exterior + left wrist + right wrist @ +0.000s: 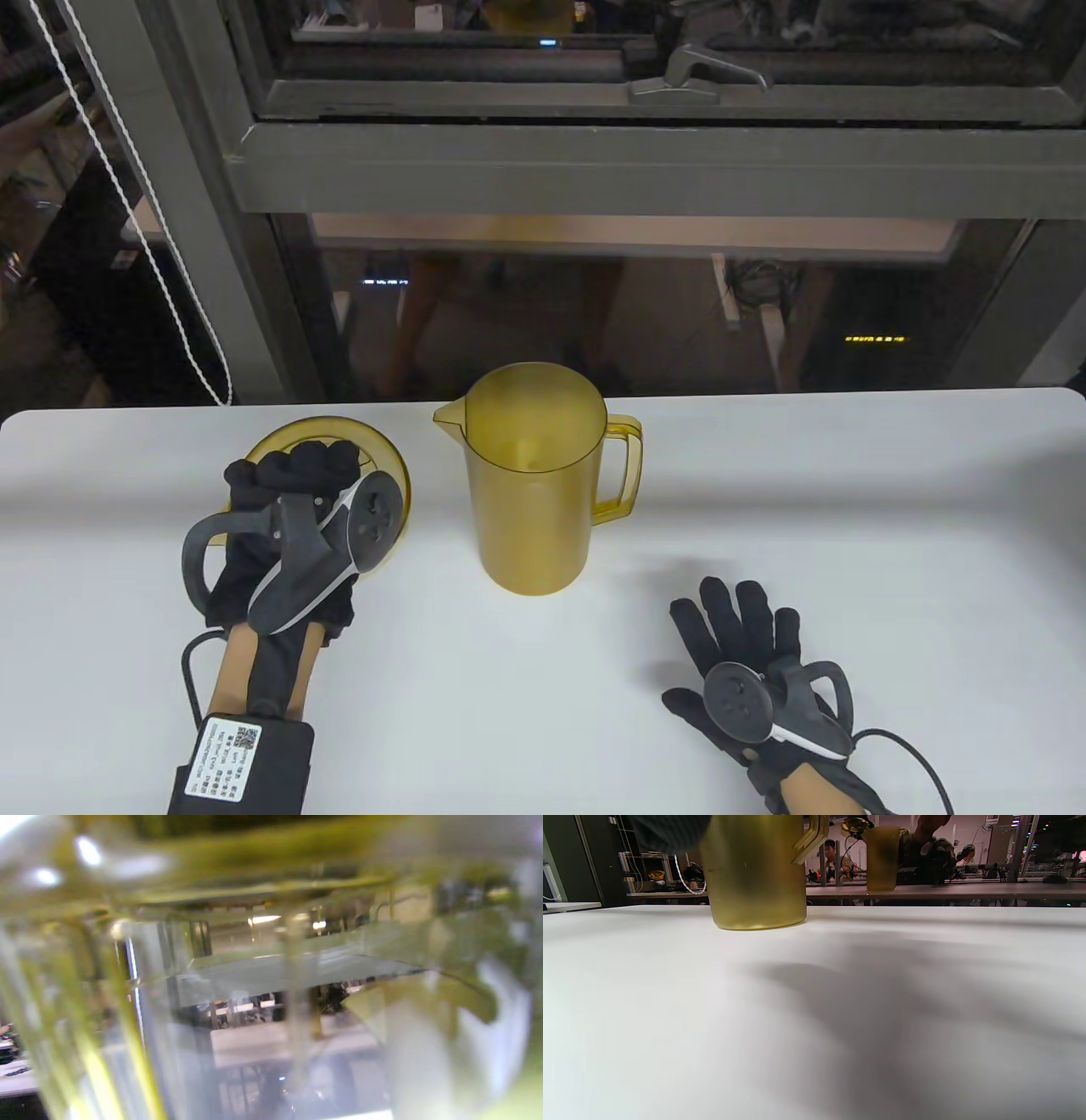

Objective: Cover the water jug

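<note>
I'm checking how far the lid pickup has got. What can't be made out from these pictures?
- Table view: the left hand and its tracker cover much of the lid; whether the fingers grip it or only rest on it is hidden.
- Left wrist view: only yellow blur, so no contact detail.
- Right wrist view: the jug is cut off by the top edge, hiding its rim; the right hand is out of view.

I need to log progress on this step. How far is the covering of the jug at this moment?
Nothing is finished yet: the jug stands upright on the table with its mouth open. In hand: the left hand has its fingers curled over the lid, which sits left of the jug. The right hand lies open, apart from the jug. Left: carry the lid over and seat it on the jug.
</note>
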`<control>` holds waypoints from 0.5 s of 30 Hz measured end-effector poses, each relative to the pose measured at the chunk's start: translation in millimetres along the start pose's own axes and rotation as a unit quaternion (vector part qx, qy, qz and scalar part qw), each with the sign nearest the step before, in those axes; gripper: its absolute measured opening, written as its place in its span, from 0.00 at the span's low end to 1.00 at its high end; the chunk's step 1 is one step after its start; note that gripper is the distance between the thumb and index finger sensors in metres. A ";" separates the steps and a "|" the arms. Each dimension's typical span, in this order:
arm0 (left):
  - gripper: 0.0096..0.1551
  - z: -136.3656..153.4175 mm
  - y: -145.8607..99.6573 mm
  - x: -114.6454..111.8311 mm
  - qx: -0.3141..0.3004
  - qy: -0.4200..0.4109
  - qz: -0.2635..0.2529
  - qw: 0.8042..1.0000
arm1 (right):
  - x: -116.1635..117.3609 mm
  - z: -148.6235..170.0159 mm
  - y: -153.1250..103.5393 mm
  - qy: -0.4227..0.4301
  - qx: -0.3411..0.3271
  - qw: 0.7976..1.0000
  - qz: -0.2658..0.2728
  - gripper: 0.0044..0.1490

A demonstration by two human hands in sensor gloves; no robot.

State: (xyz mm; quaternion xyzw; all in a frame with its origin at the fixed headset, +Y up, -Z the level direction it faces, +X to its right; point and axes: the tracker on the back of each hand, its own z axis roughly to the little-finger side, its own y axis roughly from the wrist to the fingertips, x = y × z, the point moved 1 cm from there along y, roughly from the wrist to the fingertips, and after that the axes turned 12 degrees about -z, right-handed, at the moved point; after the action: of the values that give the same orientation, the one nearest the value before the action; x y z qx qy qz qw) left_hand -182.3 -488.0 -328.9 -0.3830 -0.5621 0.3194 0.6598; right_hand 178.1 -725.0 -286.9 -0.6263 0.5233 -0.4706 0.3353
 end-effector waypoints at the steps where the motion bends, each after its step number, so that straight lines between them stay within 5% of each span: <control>1: 0.35 -3.2 3.1 1.6 -0.002 -0.004 -0.003 1.000 | -0.2 0.1 -0.3 0.001 0.000 1.000 0.001 0.61; 15: 0.34 -63.5 69.2 15.1 -0.045 -0.053 -0.076 0.995 | 4.3 9.8 1.1 0.008 0.012 1.000 -0.006 0.61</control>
State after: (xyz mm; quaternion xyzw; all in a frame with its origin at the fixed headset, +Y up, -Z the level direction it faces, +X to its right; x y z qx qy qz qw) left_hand -116.5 -449.7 -386.0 -0.3511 -0.6373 0.2629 0.6336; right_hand 186.9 -730.1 -290.1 -0.6215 0.5165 -0.4838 0.3359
